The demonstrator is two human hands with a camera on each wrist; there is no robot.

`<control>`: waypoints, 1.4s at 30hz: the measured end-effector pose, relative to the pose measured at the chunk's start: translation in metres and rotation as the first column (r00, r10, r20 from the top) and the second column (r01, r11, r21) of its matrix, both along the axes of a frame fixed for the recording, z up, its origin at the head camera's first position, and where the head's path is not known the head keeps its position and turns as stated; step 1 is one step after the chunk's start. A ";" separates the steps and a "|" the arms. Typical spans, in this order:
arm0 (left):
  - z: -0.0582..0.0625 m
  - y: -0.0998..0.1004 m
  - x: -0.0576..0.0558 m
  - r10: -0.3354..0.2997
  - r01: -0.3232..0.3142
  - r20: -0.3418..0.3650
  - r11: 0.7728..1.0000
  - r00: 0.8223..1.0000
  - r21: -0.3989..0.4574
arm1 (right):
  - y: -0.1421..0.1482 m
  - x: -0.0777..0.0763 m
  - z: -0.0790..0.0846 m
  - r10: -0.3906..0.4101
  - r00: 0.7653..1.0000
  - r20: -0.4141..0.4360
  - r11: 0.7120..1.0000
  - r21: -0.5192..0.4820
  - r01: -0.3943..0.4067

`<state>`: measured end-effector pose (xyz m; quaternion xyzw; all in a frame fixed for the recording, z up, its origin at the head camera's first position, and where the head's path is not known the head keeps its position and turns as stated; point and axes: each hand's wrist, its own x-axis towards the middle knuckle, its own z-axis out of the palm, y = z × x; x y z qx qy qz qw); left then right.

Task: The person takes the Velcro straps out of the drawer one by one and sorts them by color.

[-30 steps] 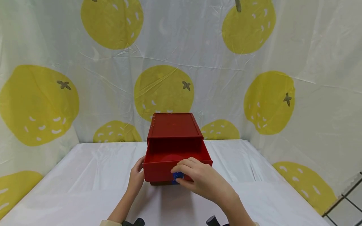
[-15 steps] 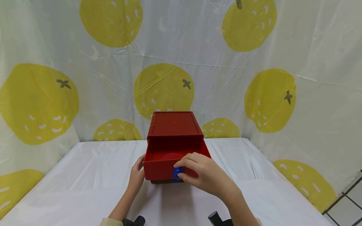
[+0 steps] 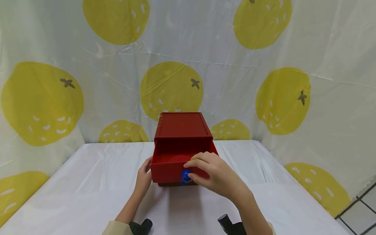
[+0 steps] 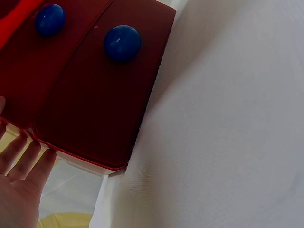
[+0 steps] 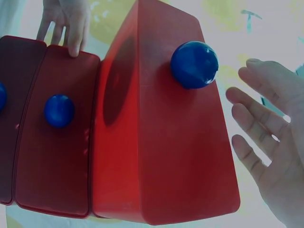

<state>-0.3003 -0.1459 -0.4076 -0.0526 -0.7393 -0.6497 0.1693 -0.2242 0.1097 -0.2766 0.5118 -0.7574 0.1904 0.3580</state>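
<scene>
A red drawer cabinet (image 3: 182, 125) stands on the table, its top drawer (image 5: 185, 147) pulled out. The drawer's round blue knob (image 5: 194, 64) sits on its front. Just right of that knob is my right hand (image 3: 217, 176), fingers spread and loosely bent; the right wrist view shows a gap between them and the knob. My left hand (image 4: 21, 190) rests against the cabinet's left side, fingers fairly straight, with the thumb at the front edge. Below the pulled-out drawer, the middle drawer (image 5: 54, 156) and bottom drawer (image 4: 95, 104) are closed, each with a blue knob.
A white cloth covers the table (image 3: 102, 182). Behind and at the sides hangs a pale curtain (image 3: 223, 85) printed with yellow fruit. A black wire grid (image 3: 356, 204) shows at the lower right.
My right fingers, earlier around the blue knob, have opened and drawn slightly off it to the right. The drawer stays out, and my left hand stays at the cabinet's side. The head view has tilted slightly.
</scene>
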 end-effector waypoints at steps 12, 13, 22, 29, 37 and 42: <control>0.002 0.000 0.000 -0.017 0.016 0.014 1.000 1.000 0.014 | 0.003 -0.002 0.000 -0.063 0.997 0.043 0.998 -0.022 0.064; 0.002 0.000 0.000 -0.015 0.015 0.013 1.000 1.000 0.011 | 0.003 -0.003 0.001 -0.072 0.996 0.049 0.997 -0.025 0.073; 0.001 -0.001 -0.002 -0.015 0.014 0.020 1.000 1.000 0.011 | 0.004 -0.010 0.001 -0.136 0.989 0.054 0.987 -0.076 0.140; -0.001 -0.001 -0.002 -0.019 0.019 0.024 1.000 1.000 0.012 | 0.005 -0.013 -0.002 -0.161 0.983 0.084 0.983 -0.069 0.167; -0.001 -0.002 -0.002 -0.031 0.030 0.026 0.999 0.999 0.013 | 0.006 -0.015 -0.002 -0.176 0.980 0.090 0.980 -0.073 0.183; 0.000 -0.001 -0.002 -0.028 0.028 0.030 1.000 0.999 0.013 | 0.006 -0.017 -0.003 -0.190 0.977 0.095 0.978 -0.073 0.197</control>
